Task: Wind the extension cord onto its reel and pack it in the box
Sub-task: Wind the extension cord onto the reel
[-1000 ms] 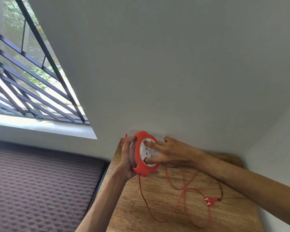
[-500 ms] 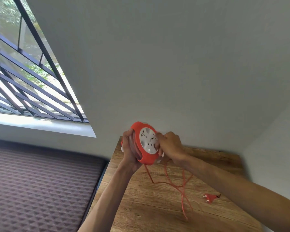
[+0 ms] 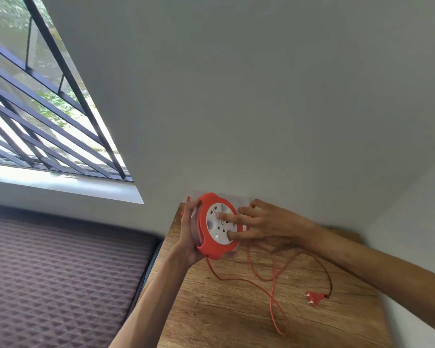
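Fingertips [image 3: 217,215] of my right hand [image 3: 269,223] press spread on the reel's [image 3: 219,226] white face, centre frame; my left hand [image 3: 190,237] cups its rim. Loose cord [image 3: 271,285] looks limp, tangle-prone.

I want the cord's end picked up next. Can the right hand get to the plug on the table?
Probably yes: the plug lies bare on the table near the right hand, though its fingers are on the reel.

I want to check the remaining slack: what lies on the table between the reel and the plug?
In the head view, loose orange cord lies looped on the wooden table between the reel and the plug.
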A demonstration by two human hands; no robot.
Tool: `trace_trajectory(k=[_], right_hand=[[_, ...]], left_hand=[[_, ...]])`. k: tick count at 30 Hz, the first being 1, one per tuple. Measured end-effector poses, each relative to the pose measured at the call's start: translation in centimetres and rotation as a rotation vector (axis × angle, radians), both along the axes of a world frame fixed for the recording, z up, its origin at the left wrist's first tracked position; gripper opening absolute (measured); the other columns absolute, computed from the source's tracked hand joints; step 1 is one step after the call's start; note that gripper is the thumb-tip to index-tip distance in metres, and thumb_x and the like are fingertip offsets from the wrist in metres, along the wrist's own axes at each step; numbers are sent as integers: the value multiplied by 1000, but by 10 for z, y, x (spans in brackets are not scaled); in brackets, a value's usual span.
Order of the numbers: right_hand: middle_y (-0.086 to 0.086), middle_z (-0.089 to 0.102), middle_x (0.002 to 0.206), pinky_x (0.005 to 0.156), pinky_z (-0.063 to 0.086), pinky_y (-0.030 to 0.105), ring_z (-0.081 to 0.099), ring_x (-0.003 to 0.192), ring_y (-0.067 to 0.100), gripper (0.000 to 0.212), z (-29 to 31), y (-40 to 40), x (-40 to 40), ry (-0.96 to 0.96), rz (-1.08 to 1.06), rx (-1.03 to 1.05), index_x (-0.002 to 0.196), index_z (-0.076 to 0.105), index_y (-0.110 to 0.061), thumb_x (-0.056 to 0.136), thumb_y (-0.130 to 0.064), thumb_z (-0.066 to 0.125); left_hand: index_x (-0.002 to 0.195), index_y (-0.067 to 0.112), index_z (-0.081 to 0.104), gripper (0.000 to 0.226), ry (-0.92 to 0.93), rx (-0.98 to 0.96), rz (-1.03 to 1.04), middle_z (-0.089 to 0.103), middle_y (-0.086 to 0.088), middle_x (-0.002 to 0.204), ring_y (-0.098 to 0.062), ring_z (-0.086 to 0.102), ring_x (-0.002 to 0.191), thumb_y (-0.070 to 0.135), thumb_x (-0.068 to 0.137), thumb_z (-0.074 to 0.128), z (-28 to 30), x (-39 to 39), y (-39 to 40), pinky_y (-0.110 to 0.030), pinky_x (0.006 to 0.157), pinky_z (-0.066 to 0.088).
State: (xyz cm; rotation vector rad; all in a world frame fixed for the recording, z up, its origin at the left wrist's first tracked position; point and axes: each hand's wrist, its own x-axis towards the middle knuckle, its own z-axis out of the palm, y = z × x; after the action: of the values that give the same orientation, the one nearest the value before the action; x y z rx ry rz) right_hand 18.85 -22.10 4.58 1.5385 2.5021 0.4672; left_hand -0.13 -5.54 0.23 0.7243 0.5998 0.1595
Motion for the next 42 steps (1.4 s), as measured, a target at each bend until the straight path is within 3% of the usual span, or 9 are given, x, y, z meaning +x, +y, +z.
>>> trace_trajectory(k=[6,14,19,23,28,32,34,38,42], right_hand=[[8,3,179,91,52,56,50,132,41,55,7,5,14,-167,171,-61,156,33,-26,101,-28,38],[14,23,173,67,50,41,63,82,32,57,15,16,-3,-41,18,27,151,40,-37,96,-34,53],[0,64,139,66,56,36,69,88,26,70,8,35,-33,412,-477,1,160,28,-43,95,-36,52],[-8,79,113,73,56,29,76,95,19,71,6,45,-42,870,-815,-91,157,39,-40,92,-43,67],[3,84,95,43,46,22,64,41,13,36,9,48,-54,1775,-1147,-377,123,67,-11,94,-32,66],[14,83,94,39,41,19,58,39,11,17,3,46,-70,2222,-1212,-368,101,74,-3,94,-16,64],[10,84,94,41,43,19,61,41,13,19,-4,40,-75,2174,-1151,-310,95,78,-7,93,-23,68],[4,82,77,49,51,20,67,49,13,25,-3,30,-64,1766,-1019,-218,78,83,-12,82,-36,78],[-6,78,76,61,55,21,72,68,3,36,-3,30,-53,1418,-1026,-137,93,84,-15,74,-45,89]], left_hand=[[119,14,87,82,35,1,-104,81,-24,122,-42,81,100,82,84,59,-8,-1,-4,-56,82,67],[152,6,64,99,-1,-16,-52,61,-33,150,-53,60,130,80,87,59,2,9,8,-66,100,54],[128,5,79,88,-130,-32,-10,76,-24,124,-43,75,110,75,75,77,9,15,8,-59,88,63],[137,4,74,92,-108,91,74,72,-27,132,-42,74,114,73,77,73,8,16,6,-56,94,60],[144,-1,64,94,-111,208,84,65,-34,131,-48,65,115,66,78,65,12,12,-3,-50,92,58],[157,-1,49,94,-200,338,109,59,-37,131,-50,56,118,59,84,56,12,12,-6,-51,95,52],[160,-1,43,95,-229,344,86,58,-35,130,-51,52,117,57,86,53,13,10,-6,-51,93,50],[146,9,63,77,-237,280,61,64,-31,131,-50,57,122,60,89,61,8,9,-8,-53,99,52],[158,2,53,89,-197,119,47,57,-32,143,-51,51,132,69,100,43,-6,7,-1,-68,114,36]])
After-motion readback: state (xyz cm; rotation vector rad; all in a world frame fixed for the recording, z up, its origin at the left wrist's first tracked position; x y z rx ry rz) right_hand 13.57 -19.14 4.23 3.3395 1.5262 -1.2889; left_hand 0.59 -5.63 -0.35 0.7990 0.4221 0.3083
